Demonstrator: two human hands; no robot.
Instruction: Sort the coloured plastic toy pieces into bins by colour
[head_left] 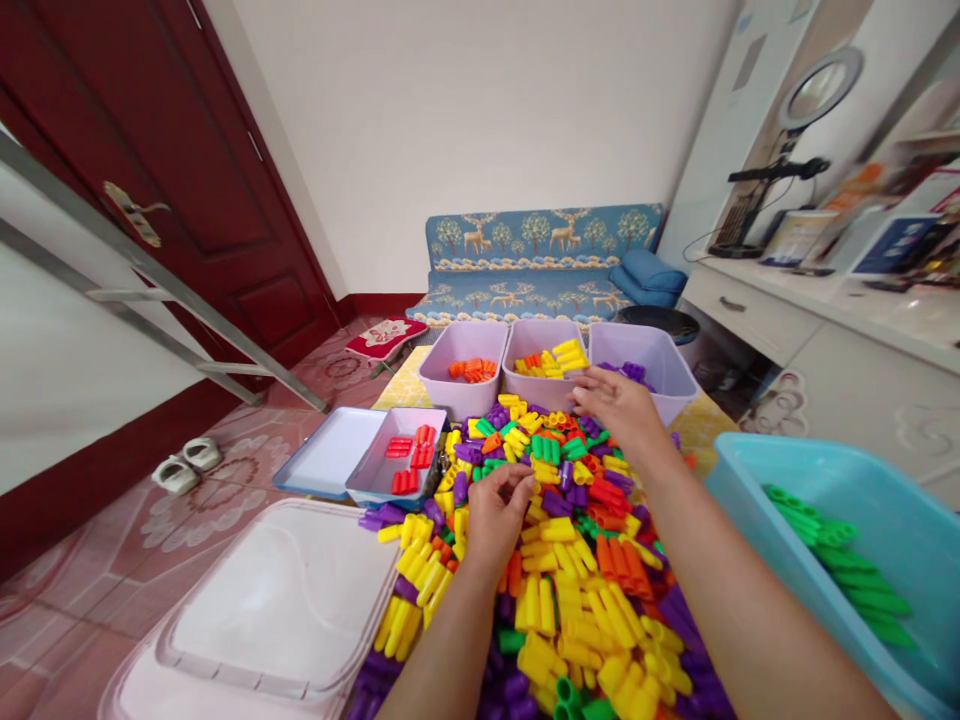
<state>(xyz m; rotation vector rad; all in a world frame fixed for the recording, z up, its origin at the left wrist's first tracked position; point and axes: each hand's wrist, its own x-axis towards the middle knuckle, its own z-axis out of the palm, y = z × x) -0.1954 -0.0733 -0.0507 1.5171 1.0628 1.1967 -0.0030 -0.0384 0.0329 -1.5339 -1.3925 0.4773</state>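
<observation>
In the head view, a big heap of tubes (pixel 559 530) is seen on the worktop (pixel 705 425). The tubes are yellow, purple, green, orange and red, and many are joined side by side.

The right hand (pixel 619 405) is held over the far part of the heap, by the front of the middle bin (pixel 544 393). Its fingers are stretched out, with the tips close to a yellow piece (pixel 570 355) at the bin's right side. It cannot be told whether the yellow piece is gripped or only lies near the tips.

The left hand (pixel 495 510) is held low over the middle of the heap. Its fingers are bent, and the thumb and first finger are brought near each other. It cannot be told whether they meet or whether a tube is held.

Three light purple bins are lined up behind the heap. Orange tubes are held in the left bin (pixel 463 398), yellow and orange ones in the middle bin, and purple ones in the right bin (pixel 675 400). Red tubes are kept in a small box (pixel 367 480) left of the heap, with a flat lid (pixel 330 445) beside it. Nearer, a big pale lid (pixel 277 590) is seen. On the right, green tubes are held in a blue tub (pixel 885 490). A blue sofa (pixel 525 285) with deer on it is seen behind the bins.
</observation>
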